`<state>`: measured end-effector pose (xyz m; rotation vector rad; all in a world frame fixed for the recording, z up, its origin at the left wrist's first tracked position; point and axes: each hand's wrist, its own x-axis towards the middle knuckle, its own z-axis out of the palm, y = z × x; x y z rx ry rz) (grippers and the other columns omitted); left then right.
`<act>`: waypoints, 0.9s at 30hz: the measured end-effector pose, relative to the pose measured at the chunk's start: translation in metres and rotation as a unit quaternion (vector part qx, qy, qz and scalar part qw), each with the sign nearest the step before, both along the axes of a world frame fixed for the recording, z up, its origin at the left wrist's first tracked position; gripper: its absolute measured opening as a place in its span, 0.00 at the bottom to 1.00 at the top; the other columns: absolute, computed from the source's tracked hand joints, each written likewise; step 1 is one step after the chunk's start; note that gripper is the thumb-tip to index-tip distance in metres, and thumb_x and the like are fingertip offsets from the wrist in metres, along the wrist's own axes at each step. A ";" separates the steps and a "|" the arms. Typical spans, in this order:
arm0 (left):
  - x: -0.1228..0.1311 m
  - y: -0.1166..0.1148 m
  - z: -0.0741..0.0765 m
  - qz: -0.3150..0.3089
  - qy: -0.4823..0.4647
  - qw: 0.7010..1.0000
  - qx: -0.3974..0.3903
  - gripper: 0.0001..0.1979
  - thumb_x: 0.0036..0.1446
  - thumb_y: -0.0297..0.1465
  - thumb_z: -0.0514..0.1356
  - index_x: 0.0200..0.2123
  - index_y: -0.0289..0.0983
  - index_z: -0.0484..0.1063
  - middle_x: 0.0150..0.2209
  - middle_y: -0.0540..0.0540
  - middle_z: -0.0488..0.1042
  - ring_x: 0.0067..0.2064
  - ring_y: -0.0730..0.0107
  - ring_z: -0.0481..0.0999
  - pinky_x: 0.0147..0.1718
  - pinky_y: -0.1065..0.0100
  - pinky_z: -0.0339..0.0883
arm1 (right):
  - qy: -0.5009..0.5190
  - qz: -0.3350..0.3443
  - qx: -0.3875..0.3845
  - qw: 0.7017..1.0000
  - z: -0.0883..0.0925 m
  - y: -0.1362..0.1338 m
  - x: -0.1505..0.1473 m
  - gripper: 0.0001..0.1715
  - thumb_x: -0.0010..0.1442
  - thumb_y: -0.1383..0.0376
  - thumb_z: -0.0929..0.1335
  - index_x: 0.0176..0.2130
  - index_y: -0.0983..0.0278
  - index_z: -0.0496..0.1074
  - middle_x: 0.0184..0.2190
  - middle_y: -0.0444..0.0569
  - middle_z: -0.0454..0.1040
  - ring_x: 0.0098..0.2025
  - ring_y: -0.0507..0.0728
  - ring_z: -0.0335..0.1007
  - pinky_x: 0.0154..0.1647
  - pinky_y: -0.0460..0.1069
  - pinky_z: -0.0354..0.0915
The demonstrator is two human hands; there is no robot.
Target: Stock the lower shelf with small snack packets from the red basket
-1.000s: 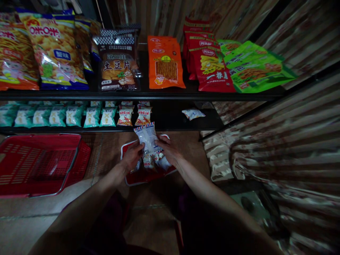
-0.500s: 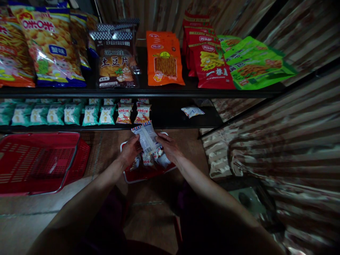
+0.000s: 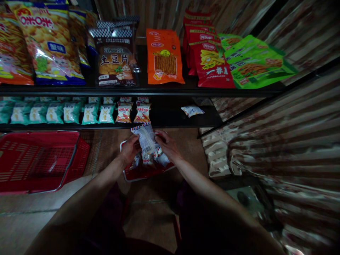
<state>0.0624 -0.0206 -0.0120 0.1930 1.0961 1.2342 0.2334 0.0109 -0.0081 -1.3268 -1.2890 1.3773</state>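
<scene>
Between my two hands is a small snack bag point(image 3: 145, 139), its printed back with a barcode turned up and a striped top edge pointing at the shelf. My left hand point(image 3: 130, 148) pinches its left side. On the right side my right hand point(image 3: 166, 144) grips it with thumb and fingers. Below the bag sits a red basket point(image 3: 140, 174) with a pale rim, holding several more small snack bags point(image 3: 148, 160). Just beyond, two upright orange-and-white snack bags point(image 3: 142, 113) point(image 3: 124, 113) stand at the lower shelf's front edge.
Teal snack bags point(image 3: 71, 112) line the lower shelf point(image 3: 164, 122) at left; one bag point(image 3: 192, 111) lies at its right. Larger bags, such as an orange one point(image 3: 165, 58), stand on the upper shelf point(image 3: 170, 92). A red shopping basket point(image 3: 77, 156) is at left, a draped curtain point(image 3: 281, 141) at right.
The snack bag between my hands tilts slightly, and my right-hand fingers shift a little along its edge. Everything else appears almost unchanged, with a slight camera shift.
</scene>
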 end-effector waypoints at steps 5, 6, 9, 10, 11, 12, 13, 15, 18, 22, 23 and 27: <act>0.002 0.000 0.005 -0.004 0.003 1.000 0.008 0.07 0.49 0.31 0.64 0.33 0.36 0.72 0.30 0.48 0.76 0.30 0.71 0.74 0.31 0.68 0.68 | -0.071 0.031 0.155 0.985 0.007 0.000 0.004 0.22 0.52 0.70 0.68 0.45 0.51 0.76 0.52 0.41 0.73 0.56 0.56 0.66 0.62 0.54 0.57; 0.002 0.000 0.005 -0.008 0.005 1.000 0.009 0.07 0.49 0.31 0.64 0.33 0.36 0.72 0.31 0.47 0.76 0.30 0.71 0.74 0.32 0.68 0.68 | -0.079 0.040 0.177 0.980 0.007 0.000 0.004 0.23 0.52 0.72 0.67 0.45 0.51 0.76 0.53 0.41 0.72 0.58 0.56 0.64 0.64 0.54 0.55; 0.003 -0.001 0.006 -0.018 0.013 1.000 0.007 0.08 0.49 0.32 0.65 0.33 0.35 0.72 0.31 0.47 0.76 0.30 0.71 0.74 0.32 0.68 0.67 | -0.089 0.080 0.210 0.970 0.005 -0.001 0.005 0.27 0.52 0.75 0.64 0.47 0.51 0.75 0.55 0.40 0.71 0.60 0.55 0.63 0.65 0.55 0.55; 0.003 -0.001 0.006 -0.022 0.016 1.000 0.009 0.09 0.48 0.32 0.65 0.33 0.35 0.72 0.31 0.47 0.76 0.30 0.71 0.74 0.32 0.69 0.67 | -0.090 0.094 0.215 0.968 0.003 -0.001 0.006 0.29 0.52 0.76 0.64 0.48 0.51 0.75 0.55 0.40 0.71 0.60 0.55 0.63 0.65 0.55 0.55; 0.003 -0.001 0.006 -0.024 0.018 0.999 0.013 0.09 0.48 0.32 0.65 0.34 0.35 0.72 0.31 0.47 0.76 0.30 0.72 0.74 0.32 0.69 0.67 | -0.090 0.106 0.219 0.966 0.001 -0.001 0.006 0.30 0.52 0.77 0.63 0.48 0.51 0.75 0.56 0.39 0.70 0.60 0.55 0.63 0.65 0.55 0.55; 0.003 -0.001 0.006 -0.026 0.019 0.999 0.017 0.09 0.48 0.32 0.65 0.34 0.35 0.72 0.31 0.47 0.76 0.30 0.72 0.74 0.32 0.69 0.67 | -0.089 0.117 0.219 0.965 0.000 -0.001 0.007 0.31 0.52 0.77 0.62 0.49 0.51 0.74 0.56 0.39 0.70 0.60 0.55 0.63 0.65 0.54 0.56; 0.003 -0.001 0.005 -0.027 0.018 0.999 0.022 0.09 0.48 0.32 0.65 0.34 0.35 0.72 0.31 0.47 0.75 0.29 0.72 0.74 0.31 0.69 0.67 | -0.087 0.126 0.216 0.964 -0.001 -0.001 0.008 0.32 0.52 0.78 0.62 0.49 0.51 0.74 0.57 0.38 0.69 0.61 0.55 0.63 0.65 0.54 0.56; 0.003 -0.001 0.006 -0.032 0.015 0.999 0.028 0.08 0.49 0.31 0.64 0.33 0.36 0.72 0.30 0.48 0.75 0.29 0.72 0.73 0.30 0.69 0.67 | -0.082 0.142 0.203 0.966 -0.002 0.000 0.010 0.34 0.51 0.79 0.62 0.51 0.50 0.73 0.58 0.37 0.68 0.61 0.55 0.62 0.65 0.54 0.55; 0.003 -0.001 0.009 -0.026 0.007 0.999 0.021 0.05 0.50 0.30 0.62 0.31 0.36 0.71 0.28 0.48 0.74 0.28 0.72 0.73 0.29 0.69 0.68 | -0.076 0.146 0.171 0.971 0.000 0.000 0.012 0.34 0.50 0.78 0.62 0.51 0.51 0.73 0.58 0.38 0.68 0.62 0.55 0.61 0.67 0.54 0.53; 0.003 -0.001 0.017 -0.017 -0.012 1.000 0.000 0.03 0.53 0.29 0.59 0.31 0.35 0.72 0.28 0.46 0.75 0.29 0.70 0.74 0.30 0.69 0.68 | -0.073 0.133 0.142 0.978 0.007 0.000 0.012 0.26 0.54 0.71 0.65 0.51 0.53 0.74 0.57 0.42 0.69 0.61 0.58 0.62 0.66 0.55 0.54; 0.003 -0.001 0.019 -0.018 -0.016 1.000 -0.003 0.04 0.54 0.29 0.58 0.31 0.35 0.72 0.28 0.46 0.75 0.29 0.70 0.74 0.30 0.68 0.69 | -0.078 0.132 0.139 0.978 0.009 -0.001 0.011 0.24 0.55 0.69 0.65 0.51 0.53 0.73 0.57 0.42 0.70 0.61 0.59 0.62 0.65 0.56 0.55; 0.004 -0.001 0.022 -0.016 -0.018 1.000 0.001 0.08 0.57 0.30 0.56 0.34 0.34 0.74 0.29 0.44 0.76 0.31 0.68 0.75 0.33 0.67 0.70 | -0.137 0.156 0.135 0.969 0.013 -0.003 0.011 0.27 0.57 0.57 0.67 0.56 0.55 0.68 0.59 0.47 0.68 0.61 0.62 0.62 0.62 0.58 0.57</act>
